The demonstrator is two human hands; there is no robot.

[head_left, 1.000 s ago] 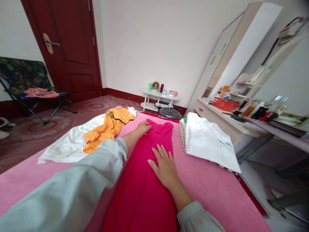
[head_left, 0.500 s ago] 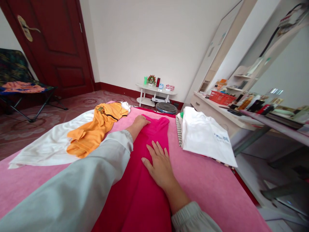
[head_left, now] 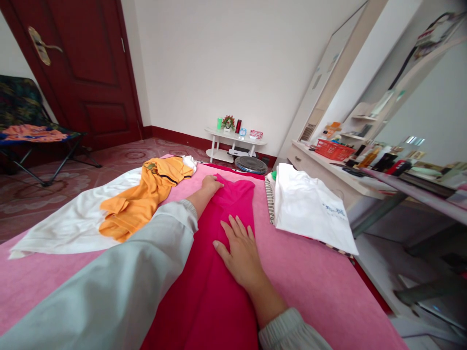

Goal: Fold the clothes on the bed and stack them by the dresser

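The magenta garment [head_left: 215, 253] lies lengthwise on the pink cover [head_left: 306, 287]. The left hand [head_left: 211, 185] has its fingers at the far edge; I cannot tell if they grip. The right hand [head_left: 241, 253] rests on it, fingers open. The orange garment [head_left: 142, 199] is at left, and the white folded shirt [head_left: 310, 204] at right.

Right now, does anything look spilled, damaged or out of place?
Nothing looks spilled or damaged. Only the orange garment stands out: it lies rumpled across the white cloth left of the bright pink garment, untidy compared with the folded white shirt on the right.
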